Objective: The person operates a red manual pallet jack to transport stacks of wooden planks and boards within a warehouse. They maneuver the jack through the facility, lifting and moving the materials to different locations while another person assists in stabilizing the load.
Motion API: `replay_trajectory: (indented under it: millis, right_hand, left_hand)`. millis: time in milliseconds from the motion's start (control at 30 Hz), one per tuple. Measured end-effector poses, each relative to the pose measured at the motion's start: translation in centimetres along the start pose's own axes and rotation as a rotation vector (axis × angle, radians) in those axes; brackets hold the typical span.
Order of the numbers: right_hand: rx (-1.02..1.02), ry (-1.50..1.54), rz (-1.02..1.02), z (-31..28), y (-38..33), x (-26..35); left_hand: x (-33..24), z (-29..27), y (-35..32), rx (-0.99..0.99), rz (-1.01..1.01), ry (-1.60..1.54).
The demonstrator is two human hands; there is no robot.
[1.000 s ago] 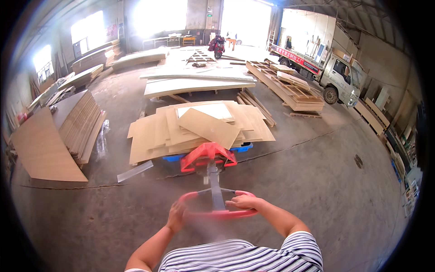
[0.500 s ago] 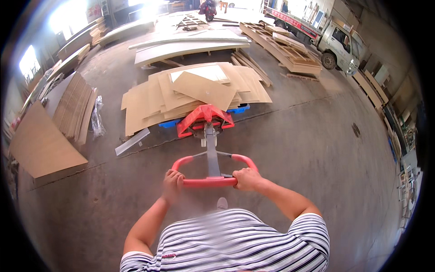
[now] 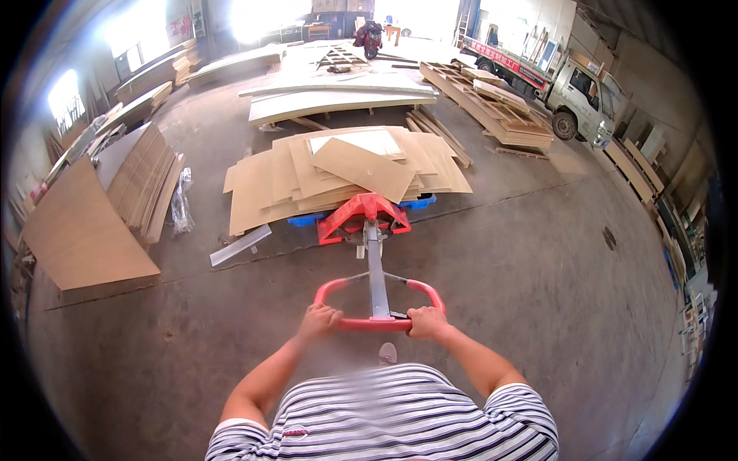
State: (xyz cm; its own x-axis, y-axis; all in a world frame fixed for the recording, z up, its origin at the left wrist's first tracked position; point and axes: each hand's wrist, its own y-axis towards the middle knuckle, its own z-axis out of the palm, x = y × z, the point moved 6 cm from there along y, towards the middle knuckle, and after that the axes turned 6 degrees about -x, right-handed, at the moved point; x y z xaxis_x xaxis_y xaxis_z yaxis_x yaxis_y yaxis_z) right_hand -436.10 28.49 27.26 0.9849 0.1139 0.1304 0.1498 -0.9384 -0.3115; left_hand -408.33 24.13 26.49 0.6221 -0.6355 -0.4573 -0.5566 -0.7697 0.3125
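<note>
A red pallet jack [image 3: 364,218] stands in front of me on the concrete floor. Its grey tiller runs back to a red loop handle [image 3: 377,323]. My left hand [image 3: 319,320] grips the left end of the handle bar, and my right hand [image 3: 427,322] grips the right end. The jack's forks reach under a blue pallet [image 3: 419,203] loaded with a loose stack of brown boards [image 3: 338,175], with one pale sheet on top.
Brown boards lean in a pile at the left [image 3: 84,230], next to a clear plastic wrap [image 3: 181,201]. A grey strip [image 3: 240,246] lies on the floor. Long pale panels [image 3: 338,101] and wooden pallets [image 3: 500,114] lie beyond. A white truck [image 3: 580,96] stands at the far right.
The view has tilted and the load and jack look closer. Both hands have stayed on the red handle throughout.
</note>
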Motion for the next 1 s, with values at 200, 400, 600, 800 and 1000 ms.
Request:
replay_trajectory:
  millis: [200,400,600,800,1000]
  right_hand:
    - [-0.009,0.004,0.047,1.7,-2.4,0.2]
    - [0.058,-0.011,-0.010,3.3,-7.6,-0.1]
    - [0.107,0.036,-0.081,5.1,-13.6,-1.2]
    - [0.038,0.023,-0.145,6.1,-18.5,-4.5]
    - [0.004,0.019,-0.155,8.5,-20.8,-4.9]
  left_hand:
    - [-1.8,0.9,-2.0,0.063,-0.032,0.074]
    - [-6.3,2.0,-6.2,0.120,-0.078,0.085]
    - [-13.2,2.2,-10.7,-0.027,-0.192,0.074]
    - [-18.3,5.2,-13.6,-0.091,-0.301,-0.084]
    - [-22.1,4.8,-15.7,-0.132,-0.383,-0.104]
